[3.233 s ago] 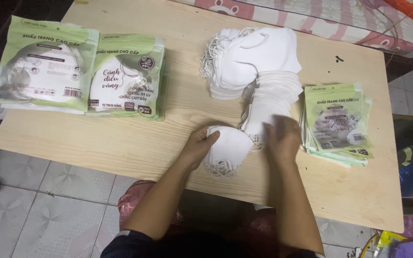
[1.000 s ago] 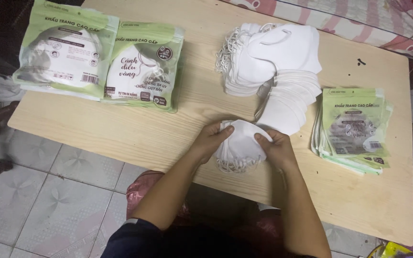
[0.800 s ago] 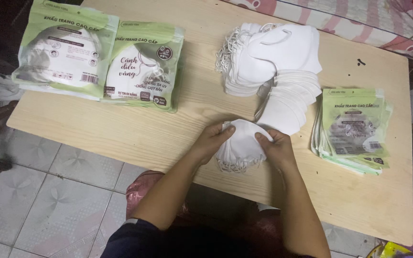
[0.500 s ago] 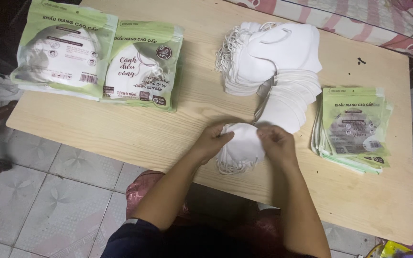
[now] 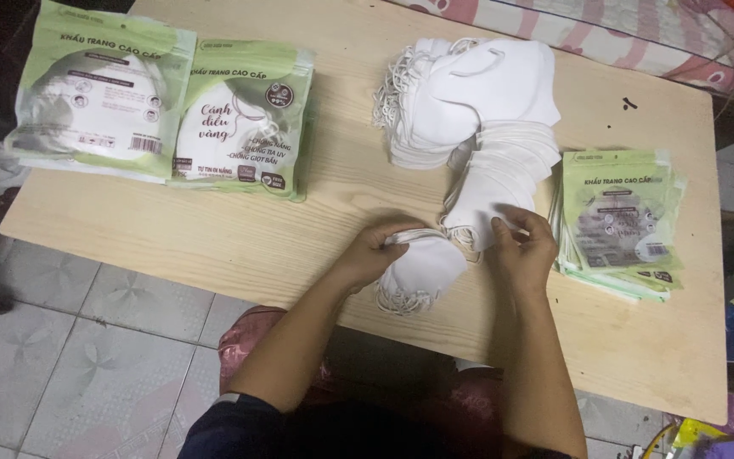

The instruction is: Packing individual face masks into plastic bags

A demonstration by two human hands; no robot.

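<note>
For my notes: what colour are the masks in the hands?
White masks, seen in the head view.

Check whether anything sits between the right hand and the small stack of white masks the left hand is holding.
Nothing visible does. The left hand grips the small stack of white masks at the table's near edge; the right hand is just beside it, touching the fanned pile of masks.

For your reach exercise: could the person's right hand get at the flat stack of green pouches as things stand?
Probably yes. The right hand pinches the small white mask bundle, and the stack of green pouches lies just beside it on the table, nothing between; it would need to let go first.
</note>
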